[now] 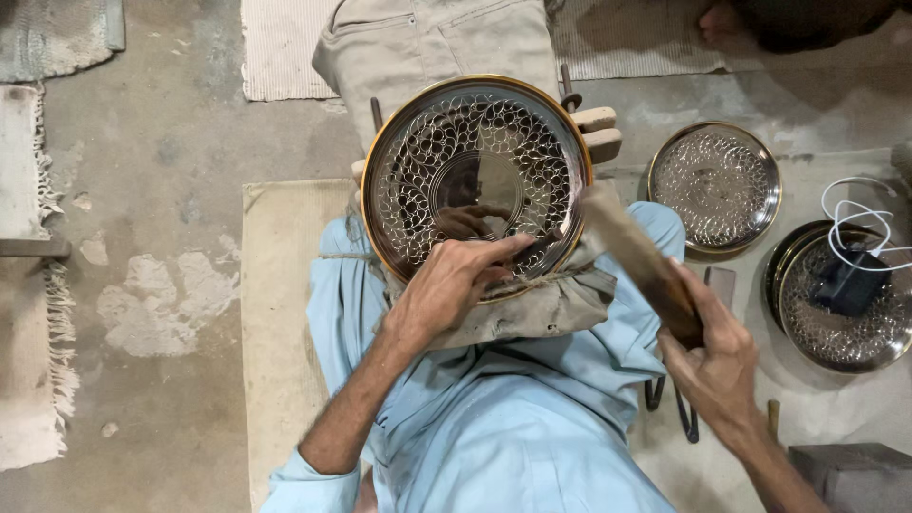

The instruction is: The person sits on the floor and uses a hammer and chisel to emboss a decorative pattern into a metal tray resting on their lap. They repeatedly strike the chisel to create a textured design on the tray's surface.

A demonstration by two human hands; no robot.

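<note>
View from above of a person seated on the floor in pale blue clothes, a round metal tray (475,176) with a gold rim and engraved scrollwork propped on a cloth-wrapped block (541,309) in the lap. The left hand (456,280) rests on the tray's lower edge, fingers drawn together as if pinching a small tool, though what they hold cannot be made out. The right hand (712,366) is clamped around a wooden mallet (636,256), blurred, its head just beside the tray's right rim. To the right on the floor lie a second engraved tray (714,185) and a stack of trays (841,323) bearing a black adapter (848,283) with a white cable (855,214). Woven mats (285,47) cover parts of the concrete floor (161,209).
</note>
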